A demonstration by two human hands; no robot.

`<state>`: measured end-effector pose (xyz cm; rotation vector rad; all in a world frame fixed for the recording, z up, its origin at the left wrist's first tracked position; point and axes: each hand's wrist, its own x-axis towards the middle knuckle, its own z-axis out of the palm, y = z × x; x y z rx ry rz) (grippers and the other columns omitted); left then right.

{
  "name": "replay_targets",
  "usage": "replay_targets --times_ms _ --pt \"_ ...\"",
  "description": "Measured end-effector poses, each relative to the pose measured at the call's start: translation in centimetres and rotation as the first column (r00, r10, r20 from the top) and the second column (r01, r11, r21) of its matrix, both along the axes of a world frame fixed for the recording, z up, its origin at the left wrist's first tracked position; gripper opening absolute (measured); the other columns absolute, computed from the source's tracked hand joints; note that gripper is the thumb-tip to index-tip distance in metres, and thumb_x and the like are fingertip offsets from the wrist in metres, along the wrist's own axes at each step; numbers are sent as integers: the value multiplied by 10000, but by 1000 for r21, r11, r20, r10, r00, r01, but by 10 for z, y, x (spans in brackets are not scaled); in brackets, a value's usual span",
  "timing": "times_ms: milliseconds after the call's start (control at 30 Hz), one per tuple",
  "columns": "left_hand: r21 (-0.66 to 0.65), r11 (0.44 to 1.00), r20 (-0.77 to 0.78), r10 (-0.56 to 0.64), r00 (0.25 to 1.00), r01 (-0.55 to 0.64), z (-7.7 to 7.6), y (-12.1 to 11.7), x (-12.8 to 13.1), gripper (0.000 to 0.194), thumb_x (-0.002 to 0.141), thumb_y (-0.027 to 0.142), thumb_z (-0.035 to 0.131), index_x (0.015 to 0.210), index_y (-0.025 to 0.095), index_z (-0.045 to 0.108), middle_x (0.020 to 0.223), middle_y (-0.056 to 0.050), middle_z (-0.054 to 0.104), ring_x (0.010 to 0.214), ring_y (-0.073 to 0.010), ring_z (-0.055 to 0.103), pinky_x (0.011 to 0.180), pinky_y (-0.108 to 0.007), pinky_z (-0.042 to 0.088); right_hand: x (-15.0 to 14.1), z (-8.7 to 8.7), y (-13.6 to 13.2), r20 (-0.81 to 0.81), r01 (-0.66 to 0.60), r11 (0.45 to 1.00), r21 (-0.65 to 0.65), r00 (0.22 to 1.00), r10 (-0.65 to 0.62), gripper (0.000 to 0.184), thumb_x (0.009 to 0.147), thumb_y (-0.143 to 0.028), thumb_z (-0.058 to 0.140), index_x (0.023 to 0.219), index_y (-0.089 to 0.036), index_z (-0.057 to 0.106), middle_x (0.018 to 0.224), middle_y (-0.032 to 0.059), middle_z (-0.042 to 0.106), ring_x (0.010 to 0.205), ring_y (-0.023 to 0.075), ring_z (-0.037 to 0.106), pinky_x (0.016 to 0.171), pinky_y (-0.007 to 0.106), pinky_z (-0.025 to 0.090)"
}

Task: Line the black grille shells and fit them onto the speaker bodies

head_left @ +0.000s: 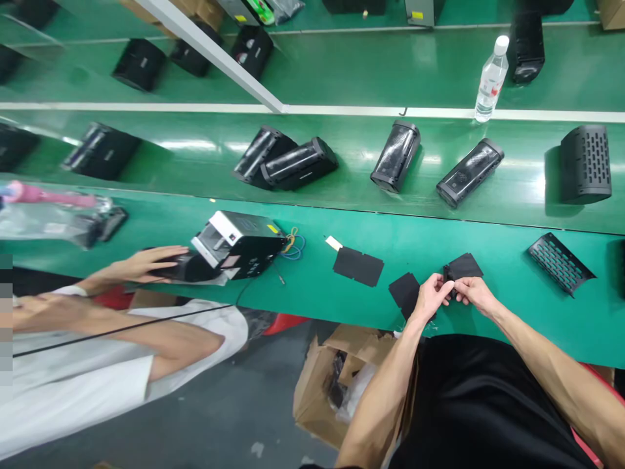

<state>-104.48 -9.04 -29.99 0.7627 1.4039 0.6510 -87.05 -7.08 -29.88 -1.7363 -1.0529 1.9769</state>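
Note:
Both my hands meet over the green worktable (312,296), fingertips pinched together on a small black part (448,273). My left hand (432,293) grips it from the left, and my right hand (474,293) from the right. Fingers cover much of the part, so its exact kind does not show. Just behind my right hand lies a flat black sheet (467,265). Beside my left hand is another black sheet (405,291), partly under the wrist. Farther left rests a third black sheet (359,266) near a small white strip (334,243). A curved black perforated grille (561,264) lies to the right.
Behind the table, a green conveyor (351,189) carries several black speaker-like units (396,156) and a larger perforated housing (584,164). A water bottle (491,81) stands beyond. At left, a co-worker's hand (151,262) touches a black item by a boxy machine (249,241). Below is a cardboard box (312,384).

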Motion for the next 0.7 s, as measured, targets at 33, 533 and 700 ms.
replay_targets --times_ms 33,533,700 --pt "2 1000 -20 -9 1000 9 0 1 1 472 811 641 736 855 195 590 682 3 671 550 -150 677 475 -228 516 0 1 1 -17 11 1000 -12 1000 -11 498 723 -689 731 721 -195 674 511 -6 592 437 111 445 471 242 324" --pt "-55 981 -584 -183 791 186 10 14 -24 289 971 364 585 713 233 599 574 -15 638 659 -209 699 674 -287 464 46 1 0 -55 465 884 42 885 -463 480 719 -646 836 748 -215 625 540 -25 568 454 114 447 424 239 332" --pt "-145 946 -736 -299 607 291 17 21 -26 194 985 300 578 848 216 686 812 -121 759 905 -300 753 787 -334 475 105 20 -3 -156 704 704 94 709 -688 367 722 -540 848 813 -246 649 805 30 740 754 216 690 685 341 586"
